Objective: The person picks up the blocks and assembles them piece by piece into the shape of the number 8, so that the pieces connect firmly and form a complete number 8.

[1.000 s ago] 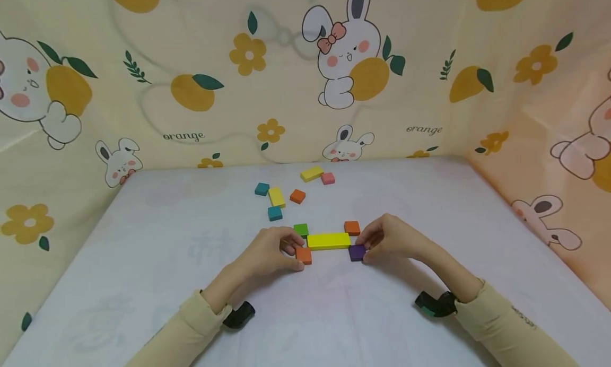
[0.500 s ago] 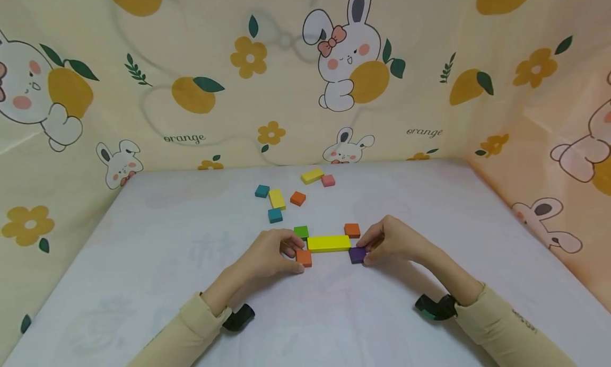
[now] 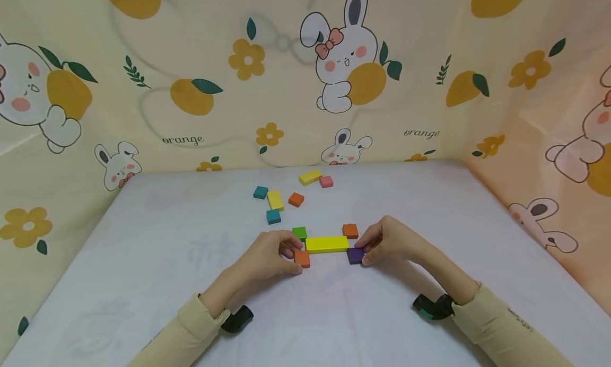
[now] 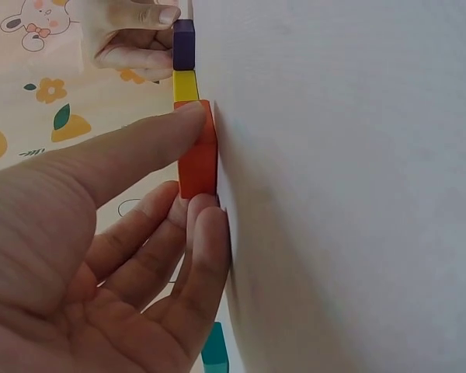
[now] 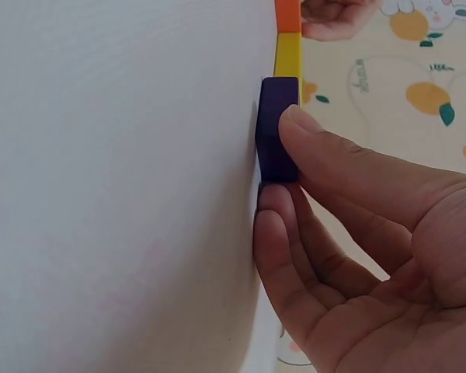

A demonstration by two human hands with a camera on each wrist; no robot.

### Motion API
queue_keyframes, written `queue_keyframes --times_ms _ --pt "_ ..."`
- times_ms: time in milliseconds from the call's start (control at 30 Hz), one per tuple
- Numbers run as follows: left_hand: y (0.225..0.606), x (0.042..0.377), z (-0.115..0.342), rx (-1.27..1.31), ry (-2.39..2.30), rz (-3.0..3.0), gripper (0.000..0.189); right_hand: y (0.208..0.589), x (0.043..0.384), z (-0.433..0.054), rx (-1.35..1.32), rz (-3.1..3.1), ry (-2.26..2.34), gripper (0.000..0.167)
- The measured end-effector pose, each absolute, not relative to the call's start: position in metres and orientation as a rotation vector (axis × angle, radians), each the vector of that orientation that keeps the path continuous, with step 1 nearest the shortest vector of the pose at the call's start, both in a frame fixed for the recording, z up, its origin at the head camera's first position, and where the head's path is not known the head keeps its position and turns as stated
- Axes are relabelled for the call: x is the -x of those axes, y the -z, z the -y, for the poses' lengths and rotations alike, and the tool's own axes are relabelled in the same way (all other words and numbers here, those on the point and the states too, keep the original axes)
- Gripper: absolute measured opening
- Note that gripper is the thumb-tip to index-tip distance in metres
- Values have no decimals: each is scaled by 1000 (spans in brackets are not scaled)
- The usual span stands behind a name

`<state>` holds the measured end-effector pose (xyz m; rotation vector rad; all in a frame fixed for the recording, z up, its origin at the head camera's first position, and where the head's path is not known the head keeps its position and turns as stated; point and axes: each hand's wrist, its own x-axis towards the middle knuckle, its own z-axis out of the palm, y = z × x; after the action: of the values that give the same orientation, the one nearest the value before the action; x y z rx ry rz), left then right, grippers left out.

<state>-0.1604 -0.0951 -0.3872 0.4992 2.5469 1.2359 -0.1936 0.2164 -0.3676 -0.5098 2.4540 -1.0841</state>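
On the white tabletop a long yellow block (image 3: 326, 244) lies crosswise between my two hands. My left hand (image 3: 269, 254) pinches an orange block (image 3: 302, 259) at the yellow block's near left corner, thumb on its near side. At the near right corner my right hand (image 3: 393, 242) pinches a dark purple block (image 3: 355, 255); the right wrist view shows the thumb on the purple block (image 5: 278, 128). A green block (image 3: 299, 233) sits at the far left corner, partly hidden by my left fingers. Another orange block (image 3: 350, 230) sits at the far right corner.
Farther back lie two teal blocks (image 3: 273, 216), a yellow block (image 3: 275, 200) between them and an orange block (image 3: 296, 199). Close to the back cloth are another yellow block (image 3: 311, 177) and a pink block (image 3: 326, 182). Printed cloth (image 3: 267, 91) walls the back and sides.
The head view has shifted slightly. Both hands keep their hold on the orange and purple blocks, and the blocks keep their arrangement.
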Motion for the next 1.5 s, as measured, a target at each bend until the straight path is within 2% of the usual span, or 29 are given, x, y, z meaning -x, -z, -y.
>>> queue_keyframes --times_ms 1067,1300,1500 --pt "387 160 96 -546 -1216 -2553 40 366 193 -215 477 -2436 1106 30" --pt "378 162 105 -578 -1181 -2520 49 366 193 -215 446 -2448 1095 31" --pt "365 166 118 -617 -1176 -2512 49 367 194 -214 439 -2456 1081 31"
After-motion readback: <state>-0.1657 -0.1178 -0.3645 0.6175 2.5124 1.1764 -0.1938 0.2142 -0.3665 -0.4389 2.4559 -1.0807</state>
